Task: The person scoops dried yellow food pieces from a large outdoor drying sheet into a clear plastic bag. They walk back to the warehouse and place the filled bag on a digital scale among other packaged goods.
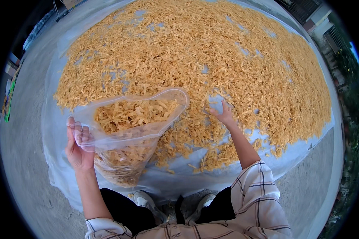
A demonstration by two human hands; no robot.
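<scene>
My left hand (80, 149) is closed on the rim of a clear plastic bag (145, 137), with the fingers behind the see-through film and the thumb outside. Curled yellow-tan dried strips (135, 113) fill the lower part of the bag, and its mouth gapes toward the far side. To the right of the bag, my right hand (224, 114) reaches over the spread of loose dried strips (195, 51). Its thumb and fingers are apart, and I see nothing held in them. A bare patch of sheet shows beside the fingertips.
The strips lie in a wide layer on a pale plastic sheet (54, 159) over concrete ground (24, 131). My shoes (145, 199) are at the sheet's near edge. Greenery (353, 95) and a building (321, 20) stand beyond to the right; a green-edged item (9, 101) is far left.
</scene>
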